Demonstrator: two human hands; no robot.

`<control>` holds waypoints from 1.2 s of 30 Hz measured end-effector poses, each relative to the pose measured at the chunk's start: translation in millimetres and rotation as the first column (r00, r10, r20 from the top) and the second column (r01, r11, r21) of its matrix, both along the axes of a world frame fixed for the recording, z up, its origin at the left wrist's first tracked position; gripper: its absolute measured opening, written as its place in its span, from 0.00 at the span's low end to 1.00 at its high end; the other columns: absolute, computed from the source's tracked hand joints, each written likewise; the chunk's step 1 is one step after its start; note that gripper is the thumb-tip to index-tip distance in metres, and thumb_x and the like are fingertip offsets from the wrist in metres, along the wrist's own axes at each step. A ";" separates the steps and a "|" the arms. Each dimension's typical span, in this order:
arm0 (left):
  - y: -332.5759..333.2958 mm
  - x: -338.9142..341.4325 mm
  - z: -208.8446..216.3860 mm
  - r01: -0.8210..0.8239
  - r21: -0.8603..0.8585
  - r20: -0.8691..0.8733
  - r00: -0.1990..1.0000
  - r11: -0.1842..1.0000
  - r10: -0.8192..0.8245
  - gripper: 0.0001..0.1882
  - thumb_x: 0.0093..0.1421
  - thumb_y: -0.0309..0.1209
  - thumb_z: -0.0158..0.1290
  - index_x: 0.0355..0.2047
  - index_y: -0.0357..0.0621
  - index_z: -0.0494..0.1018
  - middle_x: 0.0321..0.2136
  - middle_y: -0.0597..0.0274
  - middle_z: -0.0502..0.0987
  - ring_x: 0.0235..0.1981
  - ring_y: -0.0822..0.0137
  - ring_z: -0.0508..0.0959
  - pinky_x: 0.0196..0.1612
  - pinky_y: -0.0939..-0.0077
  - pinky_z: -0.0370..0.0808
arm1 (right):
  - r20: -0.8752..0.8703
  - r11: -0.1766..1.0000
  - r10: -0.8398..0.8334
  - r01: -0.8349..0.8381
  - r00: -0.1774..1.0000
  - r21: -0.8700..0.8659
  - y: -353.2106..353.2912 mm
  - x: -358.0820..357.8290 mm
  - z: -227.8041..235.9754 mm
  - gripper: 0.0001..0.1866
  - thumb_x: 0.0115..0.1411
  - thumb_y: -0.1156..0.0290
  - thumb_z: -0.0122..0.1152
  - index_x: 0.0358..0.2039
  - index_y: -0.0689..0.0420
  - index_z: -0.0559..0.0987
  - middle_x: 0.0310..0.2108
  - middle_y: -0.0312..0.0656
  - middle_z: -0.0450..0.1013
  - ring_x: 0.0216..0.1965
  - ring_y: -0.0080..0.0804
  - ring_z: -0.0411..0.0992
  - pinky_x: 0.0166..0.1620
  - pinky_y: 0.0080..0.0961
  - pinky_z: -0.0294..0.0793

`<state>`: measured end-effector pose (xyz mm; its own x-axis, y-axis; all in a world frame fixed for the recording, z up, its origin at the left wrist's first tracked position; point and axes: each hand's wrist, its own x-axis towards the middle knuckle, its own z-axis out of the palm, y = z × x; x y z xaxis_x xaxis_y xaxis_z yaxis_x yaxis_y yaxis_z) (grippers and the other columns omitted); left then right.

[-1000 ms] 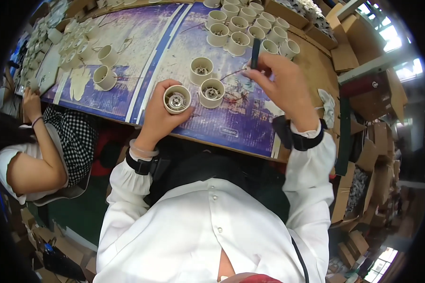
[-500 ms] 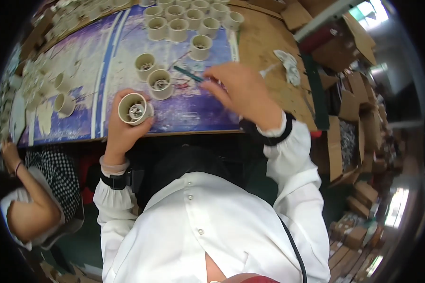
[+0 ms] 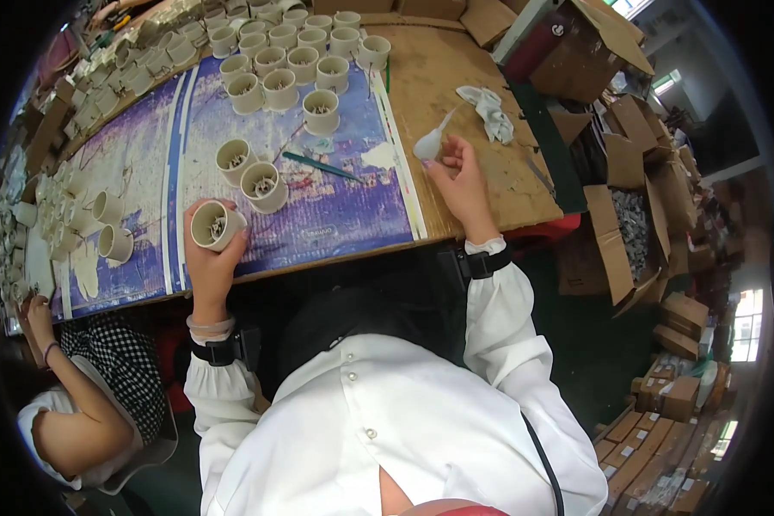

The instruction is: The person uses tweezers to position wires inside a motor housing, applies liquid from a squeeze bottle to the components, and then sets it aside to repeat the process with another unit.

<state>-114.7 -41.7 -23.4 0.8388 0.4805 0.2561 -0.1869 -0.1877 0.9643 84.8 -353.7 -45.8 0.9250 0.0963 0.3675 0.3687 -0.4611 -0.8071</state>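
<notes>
A cream cylindrical cup (image 3: 217,225) with small metal parts and wires inside is gripped by my left hand (image 3: 211,271) at the table's front edge. My fingers wrap round its side and its open mouth faces up. To the right, my right hand (image 3: 460,181) closes its fingertips on a white squeeze bulb (image 3: 427,147) with a thin nozzle pointing away from me. Teal tweezers (image 3: 322,166) lie on the purple-and-white board (image 3: 344,202) between my hands. Beside the left hand stand two similar cups, the nearer cup (image 3: 264,188) and the farther cup (image 3: 234,162).
Several more cups (image 3: 279,90) crowd the back of the board. A crumpled white cloth (image 3: 488,112) lies on the brown table (image 3: 421,69). At the left, a co-worker's hand (image 3: 39,320) is by the table edge. Open cardboard boxes (image 3: 609,245) stand at the right.
My right hand has left the tweezers on the board and moved right to take hold of the squeeze bulb. My left hand still holds its cup. The view has shifted.
</notes>
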 end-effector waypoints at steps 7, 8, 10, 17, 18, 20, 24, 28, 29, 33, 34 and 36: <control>-2.3 -13.2 -7.6 -0.094 0.180 -0.033 0.994 0.979 0.101 0.26 0.50 0.26 0.62 0.48 0.40 0.64 0.41 0.63 0.71 0.41 0.71 0.72 0.47 0.76 0.70 | -0.166 0.991 0.127 -0.131 0.978 -0.015 8.3 19.7 -13.8 0.18 0.58 0.69 0.62 0.47 0.63 0.74 0.38 0.37 0.75 0.38 0.22 0.72 0.42 0.22 0.72; 1.9 -10.4 -17.5 -0.106 0.235 -0.015 0.994 0.966 0.112 0.27 0.49 0.27 0.63 0.49 0.40 0.65 0.40 0.63 0.71 0.41 0.70 0.72 0.47 0.75 0.70 | -0.168 0.991 0.118 -0.128 0.979 -0.048 8.8 14.1 -5.8 0.16 0.59 0.70 0.61 0.46 0.63 0.75 0.38 0.37 0.75 0.38 0.22 0.72 0.42 0.22 0.72; -1.1 3.5 -21.6 -0.105 0.204 0.020 0.994 0.973 0.103 0.29 0.48 0.28 0.65 0.49 0.40 0.65 0.40 0.63 0.71 0.41 0.70 0.72 0.46 0.75 0.69 | -0.199 0.984 0.172 -0.160 0.965 0.077 0.2 -1.4 9.2 0.14 0.60 0.71 0.60 0.46 0.62 0.75 0.38 0.37 0.75 0.38 0.23 0.72 0.43 0.21 0.71; -18.3 0.0 -5.6 -0.115 0.202 0.036 0.993 0.973 0.110 0.30 0.46 0.27 0.67 0.48 0.40 0.65 0.41 0.62 0.72 0.42 0.70 0.74 0.46 0.76 0.71 | -0.213 0.804 0.573 -0.490 0.792 0.338 41.1 -68.7 33.2 0.14 0.62 0.77 0.56 0.49 0.63 0.72 0.39 0.38 0.75 0.42 0.24 0.73 0.46 0.21 0.71; -17.0 0.3 -4.2 -0.134 0.262 0.049 0.991 0.956 0.125 0.30 0.46 0.27 0.67 0.48 0.41 0.65 0.41 0.61 0.72 0.42 0.70 0.74 0.45 0.77 0.71 | -0.247 0.786 0.611 -0.539 0.753 0.301 47.7 -72.1 30.9 0.15 0.62 0.78 0.54 0.49 0.64 0.71 0.40 0.38 0.75 0.44 0.24 0.73 0.47 0.21 0.71; -23.8 2.3 -1.5 -0.132 0.263 0.046 0.991 0.956 0.124 0.30 0.46 0.26 0.67 0.48 0.40 0.65 0.41 0.62 0.72 0.42 0.70 0.74 0.46 0.76 0.71 | -0.249 0.758 0.640 -0.543 0.727 0.361 48.9 -76.8 21.6 0.15 0.63 0.77 0.55 0.50 0.64 0.70 0.40 0.39 0.75 0.43 0.24 0.74 0.47 0.20 0.72; -25.6 -0.7 -0.8 -0.154 0.241 0.049 0.988 0.958 0.147 0.30 0.46 0.26 0.67 0.48 0.40 0.65 0.40 0.62 0.73 0.42 0.70 0.74 0.46 0.76 0.72 | -0.268 0.674 0.714 -0.529 0.647 0.515 55.5 -86.4 18.9 0.15 0.64 0.73 0.55 0.50 0.63 0.70 0.39 0.39 0.76 0.41 0.24 0.74 0.43 0.18 0.72; -22.0 -2.9 2.9 -0.179 0.053 0.059 0.983 0.982 0.176 0.30 0.46 0.25 0.66 0.49 0.40 0.65 0.41 0.62 0.74 0.42 0.69 0.74 0.46 0.76 0.72 | -0.311 0.661 0.722 -0.484 0.619 0.573 63.5 -84.9 29.6 0.16 0.64 0.67 0.56 0.50 0.60 0.70 0.37 0.39 0.75 0.35 0.22 0.73 0.35 0.14 0.69; -20.9 -3.1 7.5 -0.177 -0.070 0.042 0.983 0.982 0.181 0.30 0.46 0.24 0.66 0.49 0.40 0.65 0.42 0.61 0.73 0.42 0.69 0.74 0.46 0.76 0.72 | -0.307 0.661 0.720 -0.481 0.623 0.576 66.6 -83.2 32.4 0.16 0.65 0.65 0.56 0.50 0.60 0.70 0.35 0.39 0.75 0.33 0.20 0.72 0.32 0.13 0.66; -15.7 -0.8 2.8 -0.145 -0.186 0.047 0.987 0.972 0.156 0.30 0.48 0.24 0.64 0.51 0.40 0.64 0.43 0.61 0.73 0.43 0.70 0.74 0.47 0.76 0.72 | -0.346 0.641 0.728 -0.409 0.592 0.650 71.6 -79.5 29.1 0.17 0.65 0.62 0.56 0.49 0.59 0.71 0.32 0.36 0.73 0.27 0.16 0.66 0.27 0.10 0.60; -14.8 -1.2 1.3 -0.126 -0.185 0.059 0.989 0.975 0.139 0.30 0.49 0.24 0.64 0.52 0.39 0.64 0.43 0.60 0.73 0.44 0.70 0.74 0.47 0.77 0.72 | -0.366 0.632 0.731 -0.371 0.576 0.680 72.3 -79.2 28.4 0.17 0.65 0.61 0.55 0.48 0.58 0.71 0.31 0.35 0.73 0.26 0.15 0.65 0.26 0.10 0.58; -12.5 -3.9 -0.3 -0.102 -0.226 0.060 0.991 0.969 0.119 0.29 0.51 0.24 0.62 0.52 0.39 0.63 0.43 0.60 0.73 0.43 0.71 0.74 0.46 0.77 0.72 | -0.364 0.623 0.729 -0.341 0.580 0.704 76.8 -78.0 28.2 0.16 0.65 0.61 0.55 0.47 0.58 0.71 0.29 0.34 0.71 0.24 0.14 0.62 0.25 0.10 0.57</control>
